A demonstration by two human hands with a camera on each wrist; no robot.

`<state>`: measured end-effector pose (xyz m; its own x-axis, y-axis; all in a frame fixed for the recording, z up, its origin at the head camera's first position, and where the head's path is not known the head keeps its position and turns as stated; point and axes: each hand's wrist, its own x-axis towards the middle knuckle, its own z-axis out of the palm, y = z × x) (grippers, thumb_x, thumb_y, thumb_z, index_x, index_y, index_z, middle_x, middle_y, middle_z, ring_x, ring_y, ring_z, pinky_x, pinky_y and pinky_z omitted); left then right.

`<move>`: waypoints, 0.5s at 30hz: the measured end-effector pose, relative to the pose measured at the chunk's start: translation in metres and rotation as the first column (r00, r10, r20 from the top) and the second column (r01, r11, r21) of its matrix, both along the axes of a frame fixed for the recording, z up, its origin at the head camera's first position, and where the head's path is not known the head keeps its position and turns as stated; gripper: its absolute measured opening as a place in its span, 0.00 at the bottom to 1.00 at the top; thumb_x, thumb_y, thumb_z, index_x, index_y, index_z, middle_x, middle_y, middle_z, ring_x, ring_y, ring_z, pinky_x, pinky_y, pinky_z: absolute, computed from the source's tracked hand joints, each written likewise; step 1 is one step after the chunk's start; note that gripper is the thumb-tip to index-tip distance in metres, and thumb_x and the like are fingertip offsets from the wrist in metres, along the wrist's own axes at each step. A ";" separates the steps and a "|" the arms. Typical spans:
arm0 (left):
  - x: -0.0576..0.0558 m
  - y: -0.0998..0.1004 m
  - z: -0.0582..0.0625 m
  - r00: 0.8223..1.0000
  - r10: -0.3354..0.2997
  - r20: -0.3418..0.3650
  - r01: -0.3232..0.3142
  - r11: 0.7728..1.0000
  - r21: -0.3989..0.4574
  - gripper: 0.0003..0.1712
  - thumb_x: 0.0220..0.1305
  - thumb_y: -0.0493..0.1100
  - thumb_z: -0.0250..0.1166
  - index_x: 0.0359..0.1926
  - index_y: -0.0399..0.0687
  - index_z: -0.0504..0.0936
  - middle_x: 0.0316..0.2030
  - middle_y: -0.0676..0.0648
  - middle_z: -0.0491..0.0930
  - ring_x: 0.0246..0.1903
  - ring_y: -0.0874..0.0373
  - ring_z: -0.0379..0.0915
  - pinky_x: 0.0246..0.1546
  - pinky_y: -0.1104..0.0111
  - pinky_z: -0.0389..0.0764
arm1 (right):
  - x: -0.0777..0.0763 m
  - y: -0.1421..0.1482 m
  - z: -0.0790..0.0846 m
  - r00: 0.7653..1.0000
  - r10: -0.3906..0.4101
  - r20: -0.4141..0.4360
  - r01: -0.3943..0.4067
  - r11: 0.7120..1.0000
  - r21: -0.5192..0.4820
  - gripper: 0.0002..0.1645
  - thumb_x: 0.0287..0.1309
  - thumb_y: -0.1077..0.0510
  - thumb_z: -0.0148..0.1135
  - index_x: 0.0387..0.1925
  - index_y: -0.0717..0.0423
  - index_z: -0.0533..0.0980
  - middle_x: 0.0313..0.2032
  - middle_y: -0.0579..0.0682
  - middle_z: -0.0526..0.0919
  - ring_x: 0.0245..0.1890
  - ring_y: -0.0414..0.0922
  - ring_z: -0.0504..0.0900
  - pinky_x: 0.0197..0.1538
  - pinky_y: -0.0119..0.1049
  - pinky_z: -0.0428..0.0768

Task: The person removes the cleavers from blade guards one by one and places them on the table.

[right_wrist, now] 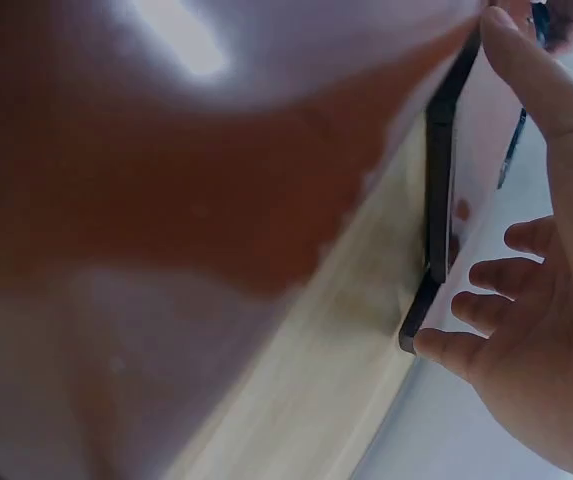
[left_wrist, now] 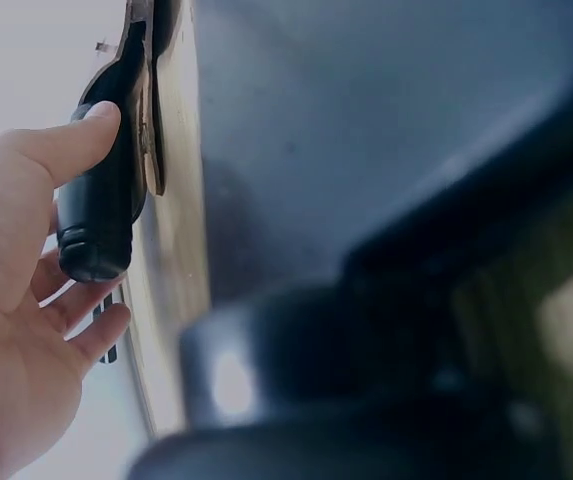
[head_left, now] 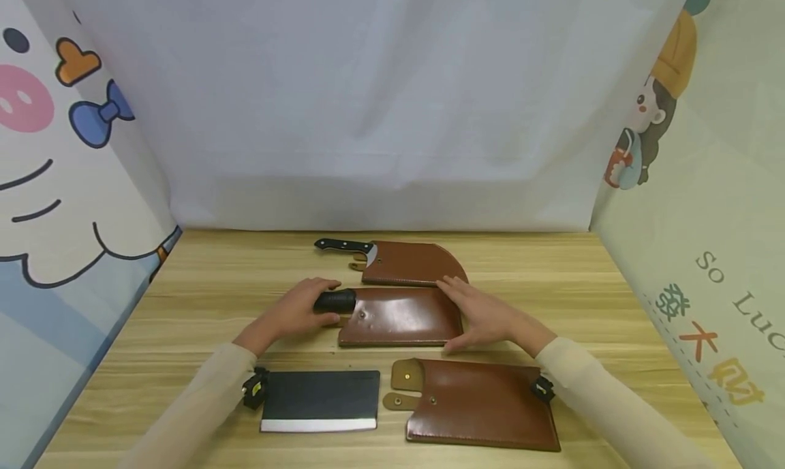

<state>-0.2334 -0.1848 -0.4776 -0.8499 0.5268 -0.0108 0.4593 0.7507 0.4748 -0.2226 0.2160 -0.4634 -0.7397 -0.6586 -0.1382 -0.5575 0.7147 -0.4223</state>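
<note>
In the head view, a black-handled cleaver [head_left: 336,300] lies in a glossy brown leather sheath [head_left: 401,317] at mid-table. My left hand [head_left: 298,310] straddles the handle end, thumb on the near side and fingers on the far side. In the left wrist view, its thumb overlaps the ribbed black handle [left_wrist: 101,205] while the other fingers are partly behind it. My right hand [head_left: 487,313] spreads around the sheath's right end, thumb at the near corner and fingers at the far one. Several of its fingers [right_wrist: 501,275] show loosely bent in the right wrist view.
Behind lies another sheathed knife [head_left: 413,263] with a riveted handle. In front are a black cleaver blade [head_left: 321,395] with a bright edge and, to its right, a larger brown sheath [head_left: 484,404] with two tan straps [head_left: 405,375]. My forearms reach over both sides. A white cloth [head_left: 386,114] hangs behind.
</note>
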 end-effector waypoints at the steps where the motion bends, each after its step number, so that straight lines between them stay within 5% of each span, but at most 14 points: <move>1: 0.000 0.000 -0.001 1.000 0.003 0.000 -0.003 1.000 -0.003 0.40 0.65 0.52 0.73 0.71 0.39 0.71 0.63 0.36 0.76 0.58 0.42 0.74 0.55 0.49 0.76 | 0.000 -0.001 0.000 1.000 0.002 0.009 -0.002 1.000 0.000 0.78 0.44 0.26 0.76 0.81 0.60 0.46 0.80 0.65 0.46 0.79 0.65 0.47 0.74 0.63 0.58; 15: -0.003 0.004 -0.002 1.000 -0.004 0.016 0.004 1.000 -0.022 0.30 0.69 0.50 0.70 0.65 0.40 0.77 0.57 0.38 0.78 0.52 0.47 0.76 0.50 0.51 0.78 | -0.001 -0.003 -0.010 1.000 0.018 0.013 -0.019 0.999 0.048 0.76 0.46 0.29 0.78 0.80 0.63 0.48 0.79 0.66 0.47 0.79 0.65 0.46 0.75 0.60 0.57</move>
<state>-0.2368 -0.1811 -0.4800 -0.8474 0.5297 -0.0359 0.4548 0.7591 0.4659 -0.2238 0.2133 -0.4731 -0.7255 -0.6646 -0.1789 -0.5658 0.7239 -0.3949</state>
